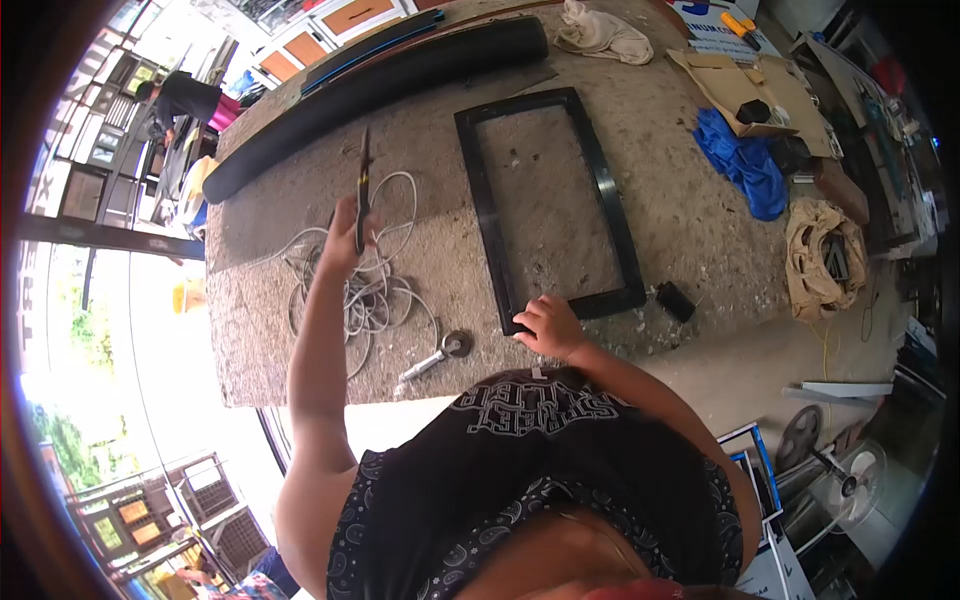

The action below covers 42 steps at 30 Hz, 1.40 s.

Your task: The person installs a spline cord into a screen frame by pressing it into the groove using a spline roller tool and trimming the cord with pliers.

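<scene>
My left hand (pixel 347 236), raised over the left part of the worktable (pixel 420 225), is closed around scissors (pixel 363 190) with dark handles and yellow marks, tips pointing away from me. Below it lies a loose tangle of thin grey cord (pixel 365 305). A black rectangular frame (pixel 612 200) lies flat on the table. The fingers of my right hand (pixel 548 326) curl over its near left corner, gripping it. Between the cord and my body rests a tool with a round dark head and silver handle (pixel 437 357). A small black block (pixel 675 301) sits beside the frame's near right corner.
A long black roll (pixel 390 100) lies along the far edge, near a pale cloth (pixel 603 33). To the right are cardboard (pixel 745 85), a blue cloth (pixel 740 165) and a beige bag (pixel 825 255). A fan (pixel 850 485) stands lower right. Another person (pixel 190 100) bends at the far left.
</scene>
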### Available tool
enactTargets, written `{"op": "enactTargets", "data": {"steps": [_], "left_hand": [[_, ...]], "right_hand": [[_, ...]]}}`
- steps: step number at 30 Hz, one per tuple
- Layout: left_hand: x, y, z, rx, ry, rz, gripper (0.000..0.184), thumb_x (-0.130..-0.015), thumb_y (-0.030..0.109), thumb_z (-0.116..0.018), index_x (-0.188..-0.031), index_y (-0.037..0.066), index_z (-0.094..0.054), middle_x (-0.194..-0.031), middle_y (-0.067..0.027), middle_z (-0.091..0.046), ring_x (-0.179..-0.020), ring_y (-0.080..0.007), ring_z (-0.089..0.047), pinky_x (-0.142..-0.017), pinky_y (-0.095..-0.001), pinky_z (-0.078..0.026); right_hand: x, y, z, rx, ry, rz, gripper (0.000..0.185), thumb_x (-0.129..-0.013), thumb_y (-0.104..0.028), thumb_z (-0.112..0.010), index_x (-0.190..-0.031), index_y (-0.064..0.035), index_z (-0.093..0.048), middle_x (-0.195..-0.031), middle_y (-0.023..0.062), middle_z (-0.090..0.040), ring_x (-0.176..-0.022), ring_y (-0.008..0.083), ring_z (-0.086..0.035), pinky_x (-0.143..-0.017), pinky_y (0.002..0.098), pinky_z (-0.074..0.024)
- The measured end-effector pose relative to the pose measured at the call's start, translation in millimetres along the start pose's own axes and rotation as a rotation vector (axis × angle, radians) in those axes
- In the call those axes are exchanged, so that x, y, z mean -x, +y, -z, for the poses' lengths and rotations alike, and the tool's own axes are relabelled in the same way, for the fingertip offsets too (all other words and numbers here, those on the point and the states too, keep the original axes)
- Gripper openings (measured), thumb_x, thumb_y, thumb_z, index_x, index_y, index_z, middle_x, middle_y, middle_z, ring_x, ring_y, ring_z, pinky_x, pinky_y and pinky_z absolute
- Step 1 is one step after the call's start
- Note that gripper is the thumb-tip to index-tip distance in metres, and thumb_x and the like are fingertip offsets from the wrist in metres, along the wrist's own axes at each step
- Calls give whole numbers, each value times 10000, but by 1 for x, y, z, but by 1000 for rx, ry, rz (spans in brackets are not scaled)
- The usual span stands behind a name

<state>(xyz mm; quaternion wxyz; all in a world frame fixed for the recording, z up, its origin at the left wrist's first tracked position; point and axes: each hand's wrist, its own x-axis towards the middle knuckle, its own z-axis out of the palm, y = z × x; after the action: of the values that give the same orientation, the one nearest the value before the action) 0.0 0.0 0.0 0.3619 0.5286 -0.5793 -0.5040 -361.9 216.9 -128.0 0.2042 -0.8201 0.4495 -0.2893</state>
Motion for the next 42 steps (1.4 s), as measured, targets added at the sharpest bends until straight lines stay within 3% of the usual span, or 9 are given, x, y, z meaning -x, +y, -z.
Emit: {"op": "enactTargets", "data": {"steps": [6, 13, 17, 18, 23, 26, 30, 37, 42], "left_hand": [[145, -27, -27, 306, 274, 161, 288, -953, 220, -602, -1140, 63, -449, -848, -40, -620, -731, -119, -618, -529, -247, -462], [197, -107, -34, 117, 366, 178, 336, -974, 216, -612, -1199, 53, -425, -789, -16, -562, -662, -96, -543, -561, -258, -435], [202, -117, -27, -729, 447, 129, 429, -910, 178, -640, -1250, 20, -429, -938, -216, -662, -883, -383, -672, -737, -433, -515], [201, -106, -30, -728, 456, 193, 503, -858, 194, -671, -1264, 9, -437, -1026, -301, -655, -1015, -494, -626, -846, -508, -495], [202, -121, -28, -900, 497, 304, 504, -808, 225, -684, -1219, -2, -501, -1048, -298, -659, -1043, -487, -610, -882, -545, -483], [201, -125, -16, -870, 423, 306, 412, -785, 224, -664, -1122, -12, -631, -1040, -285, -668, -1049, -470, -610, -911, -519, -485], [205, -76, -49, -1102, 681, 172, 334, -824, 244, -629, -1036, -8, -685, -1012, -243, -677, -1051, -413, -606, -921, -484, -477], [208, -6, -237, -726, 536, -425, 164, -818, 10, -649, -980, 40, -651, -926, -170, -657, -857, -366, -631, -767, -428, -520], [229, 17, -375, -340, -38, -354, 101, -850, 124, -698, -909, 43, -688, -881, -141, -675, -810, -354, -677, -699, -399, -556]], "right_hand": [[26, -13, 15, -1, -60, -56, 328, -718, -347, -803, -920, -126, -670, -903, 52, -591, -885, 290, -585, -756, 449, -467], [49, -8, 34, 87, 9, 26, 317, -754, -339, -784, -967, -140, -661, -963, 40, -609, -938, 290, -588, -826, 459, -447], [33, -51, 77, 127, 243, 67, 327, -804, -256, -755, -1082, -129, -640, -1099, 73, -637, -1067, 293, -599, -863, 428, -463], [37, -41, 81, 139, 329, 25, 329, -817, -251, -747, -1097, -117, -638, -1131, 91, -631, -1081, 305, -597, -867, 431, -471], [102, 54, 116, 336, 595, -443, 368, -855, -252, -731, -1141, -52, -614, -1136, 165, -616, -1070, 373, -598, -894, 459, -488], [156, 92, 132, 379, 366, -455, 448, -855, -279, -737, -1206, -44, -586, -1144, 179, -599, -1065, 383, -590, -886, 472, -489], [178, 99, 141, 527, 142, -618, 507, -849, -327, -739, -1232, -41, -573, -1144, 185, -579, -1053, 401, -572, -901, 494, -481], [186, 101, 169, 548, -7, -725, 584, -819, -398, -746, -1154, 43, -563, -1127, 230, -582, -1068, 417, -571, -924, 502, -475], [192, 117, 196, 232, -182, -896, 657, -794, -418, -750, -1141, 95, -531, -1135, 299, -607, -1088, 432, -608, -924, 469, -498]]}}
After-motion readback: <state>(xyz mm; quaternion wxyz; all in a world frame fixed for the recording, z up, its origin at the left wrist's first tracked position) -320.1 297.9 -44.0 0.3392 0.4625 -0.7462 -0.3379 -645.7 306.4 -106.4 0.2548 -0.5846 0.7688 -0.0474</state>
